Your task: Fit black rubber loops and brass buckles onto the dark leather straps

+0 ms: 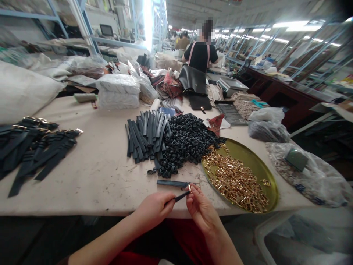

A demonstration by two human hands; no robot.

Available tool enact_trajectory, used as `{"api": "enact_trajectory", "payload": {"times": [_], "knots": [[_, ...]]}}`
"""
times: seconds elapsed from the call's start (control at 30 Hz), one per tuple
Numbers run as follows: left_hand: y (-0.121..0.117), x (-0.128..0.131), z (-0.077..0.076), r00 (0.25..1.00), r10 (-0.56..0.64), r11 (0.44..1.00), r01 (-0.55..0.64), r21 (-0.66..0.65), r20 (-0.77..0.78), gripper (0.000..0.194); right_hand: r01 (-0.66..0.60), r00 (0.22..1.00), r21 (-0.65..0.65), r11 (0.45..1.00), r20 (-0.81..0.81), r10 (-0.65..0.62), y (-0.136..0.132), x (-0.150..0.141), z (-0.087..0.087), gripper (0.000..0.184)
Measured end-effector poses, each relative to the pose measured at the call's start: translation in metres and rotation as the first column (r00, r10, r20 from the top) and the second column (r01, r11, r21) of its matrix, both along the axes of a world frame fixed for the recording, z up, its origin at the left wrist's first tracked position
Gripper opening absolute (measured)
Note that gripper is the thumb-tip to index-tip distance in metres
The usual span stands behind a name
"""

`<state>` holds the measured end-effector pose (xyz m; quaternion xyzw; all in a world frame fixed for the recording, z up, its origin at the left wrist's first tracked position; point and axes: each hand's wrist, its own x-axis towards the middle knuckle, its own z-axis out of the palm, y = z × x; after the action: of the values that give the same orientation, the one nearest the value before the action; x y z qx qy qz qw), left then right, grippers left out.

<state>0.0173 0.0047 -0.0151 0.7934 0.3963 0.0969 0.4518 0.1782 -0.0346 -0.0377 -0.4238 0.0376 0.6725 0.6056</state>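
My left hand (154, 209) is closed on one end of a short dark strap (181, 196) at the near table edge. My right hand (199, 207) pinches a small gold buckle (189, 188) against the strap's other end. Another dark strap (172, 183) lies flat on the table just beyond my fingers. Past it sit a heap of black loops (186, 145) and a pile of dark straps (146, 134). A round gold tray (255, 163) of gold buckles (235, 180) stands to the right of my right hand.
Finished straps with buckles (33, 151) lie at the far left. Clear bags of parts (311, 173) rest at the right edge. White bags and bundles (118, 90) crowd the back. A person in a black top (199, 55) stands at the far end.
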Motion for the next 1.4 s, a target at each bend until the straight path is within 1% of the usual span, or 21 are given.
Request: {"api": "enact_trajectory", "payload": {"times": [0.07, 0.23, 0.37, 0.47, 0.5, 0.57, 0.67, 0.73, 0.83, 0.87, 0.9, 0.93, 0.97, 1.03, 1.07, 1.1, 1.13, 1.2, 1.3, 1.33, 1.4], "knots": [[0.001, -0.001, -0.001, 1.0, 0.004, 1.0, -0.003, 0.025, -0.02, 0.023, -0.006, 1.0, -0.011, 1.0, 0.009, 0.006, -0.002, -0.004, 0.0, 0.027], [0.002, 0.0, -0.001, 0.999, 0.04, 0.998, -0.039, -0.055, 0.008, 0.026, 0.029, 0.984, 0.075, 0.997, 0.173, -0.042, -0.008, -0.011, 0.002, 0.025], [-0.001, 0.001, 0.0, 1.0, 0.023, 1.0, -0.023, -0.011, 0.001, 0.025, -0.004, 0.988, 0.039, 0.999, 0.152, -0.002, -0.011, -0.016, 0.001, 0.028], [-0.005, 0.003, 0.002, 0.992, 0.064, 0.991, -0.051, -0.126, 0.107, 0.022, -0.061, 0.96, 0.066, 0.996, 0.279, 0.04, -0.015, -0.026, 0.002, 0.025], [-0.006, 0.004, 0.003, 0.984, 0.101, 0.977, -0.07, -0.203, 0.147, 0.018, -0.082, 0.932, 0.091, 0.992, 0.36, 0.044, -0.016, -0.03, 0.002, 0.025], [-0.008, 0.006, 0.005, 0.966, 0.189, 0.913, -0.106, -0.393, 0.177, 0.013, -0.122, 0.86, 0.131, 0.984, 0.509, 0.039, -0.02, -0.037, 0.004, 0.023], [-0.009, 0.005, 0.007, 0.953, 0.237, 0.811, -0.087, -0.579, 0.188, 0.017, -0.175, 0.79, 0.126, 0.976, 0.61, 0.063, -0.024, -0.039, 0.004, 0.022], [-0.008, 0.004, 0.007, 0.947, 0.229, 0.797, -0.05, -0.602, 0.224, 0.023, -0.207, 0.806, 0.106, 0.973, 0.582, 0.108, -0.024, -0.037, 0.004, 0.022], [-0.007, 0.002, 0.002, 0.944, 0.239, 0.771, -0.042, -0.635, 0.228, 0.024, -0.266, 0.889, 0.09, 0.96, 0.408, 0.209, -0.022, -0.034, 0.003, 0.022], [-0.007, 0.002, 0.0, 0.942, 0.246, 0.764, -0.043, -0.644, 0.228, 0.024, -0.292, 0.893, 0.085, 0.953, 0.38, 0.24, -0.022, -0.033, 0.003, 0.022], [-0.008, 0.002, -0.003, 0.94, 0.252, 0.76, -0.046, -0.648, 0.229, 0.023, -0.31, 0.873, 0.076, 0.948, 0.417, 0.253, -0.023, -0.033, 0.003, 0.022], [-0.009, 0.002, -0.006, 0.938, 0.258, 0.759, -0.049, -0.649, 0.23, 0.022, -0.314, 0.819, 0.063, 0.947, 0.522, 0.237, -0.024, -0.033, 0.002, 0.022], [-0.01, 0.002, -0.009, 0.938, 0.262, 0.762, -0.057, -0.645, 0.226, 0.02, -0.307, 0.721, 0.052, 0.95, 0.664, 0.197, -0.025, -0.033, 0.002, 0.02], [-0.014, 0.003, -0.012, 0.944, 0.266, 0.795, -0.102, -0.598, 0.193, 0.018, -0.288, 0.449, 0.053, 0.956, 0.889, 0.086, -0.029, -0.033, 0.001, 0.016], [-0.015, 0.003, -0.012, 0.949, 0.268, 0.826, -0.137, -0.547, 0.167, 0.018, -0.289, 0.346, 0.054, 0.956, 0.937, 0.052, -0.03, -0.032, 0.0, 0.015], [-0.017, 0.003, -0.012, 0.953, 0.268, 0.86, -0.172, -0.48, 0.14, 0.018, -0.301, 0.305, 0.045, 0.952, 0.951, 0.051, -0.032, -0.03, -0.001, 0.015], [-0.018, 0.003, -0.011, 0.957, 0.266, 0.888, -0.197, -0.415, 0.114, 0.019, -0.328, 0.324, 0.027, 0.944, 0.942, 0.085, -0.033, -0.028, -0.002, 0.016], [-0.02, 0.002, -0.008, 0.964, 0.254, 0.908, -0.207, -0.364, 0.085, 0.02, -0.394, 0.463, -0.01, 0.919, 0.862, 0.207, -0.033, -0.023, -0.004, 0.02], [-0.021, 0.001, -0.005, 0.967, 0.235, 0.866, -0.164, -0.472, 0.094, 0.019, -0.447, 0.706, 0.029, 0.894, 0.624, 0.333, -0.033, -0.019, -0.007, 0.023], [-0.022, 0.001, -0.005, 0.965, 0.239, 0.846, -0.154, -0.51, 0.105, 0.018, -0.443, 0.756, 0.05, 0.895, 0.558, 0.343, -0.034, -0.019, -0.007, 0.023], [-0.022, 0.001, -0.007, 0.959, 0.259, 0.813, -0.149, -0.563, 0.12, 0.018, -0.436, 0.801, 0.076, 0.897, 0.488, 0.348, -0.034, -0.022, -0.006, 0.021]]}}
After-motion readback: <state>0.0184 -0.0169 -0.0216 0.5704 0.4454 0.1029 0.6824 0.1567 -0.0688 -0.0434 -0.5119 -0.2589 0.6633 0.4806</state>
